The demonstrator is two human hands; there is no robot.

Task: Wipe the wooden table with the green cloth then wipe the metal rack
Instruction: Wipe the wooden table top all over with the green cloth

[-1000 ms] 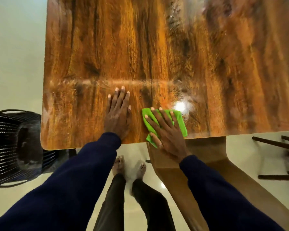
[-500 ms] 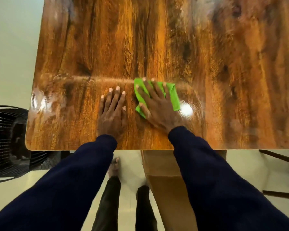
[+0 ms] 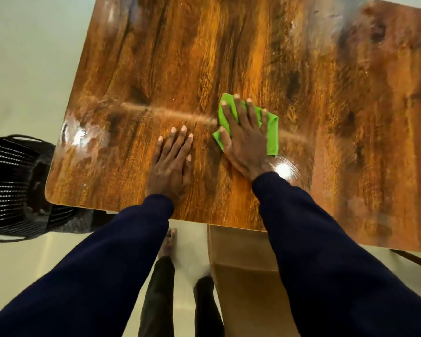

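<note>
Head view, looking down over both arms.

1. Wooden table [image 3: 229,57]: glossy top with dark grain. It fills most of the frame, and its rounded near-left corner is visible. A pale smear line [image 3: 168,111] crosses the top from the left side to the cloth and shows again to the cloth's right. A bright glare spot [image 3: 283,169] sits just beside the right wrist.

2. Green cloth [image 3: 271,132]: folded and lying flat on the table top, well in from the near edge and to the right of the left hand. Most of it is covered by the right hand. It shows past the fingertips at the upper left and along the hand's right side.

3. Right hand [image 3: 246,142]: palm down on the cloth. The fingers are straight and slightly spread, pressing the cloth flat rather than gripping it. The thumb lies at the cloth's left edge.

4. Left hand [image 3: 170,166]: palm down on bare wood, near the cloth but not touching it. The fingers are straight and close together, with the thumb tucked alongside. It holds nothing.

5. Black wire rack [image 3: 12,186]: on the floor at the far left, partly under the table's near-left corner. Neither hand touches it. Its contents cannot be made out.

6. Other: navy sleeves cover both forearms. Below the table edge are a wooden table support [image 3: 241,251], one bare foot [image 3: 168,242] and the pale floor [image 3: 22,57].
</note>
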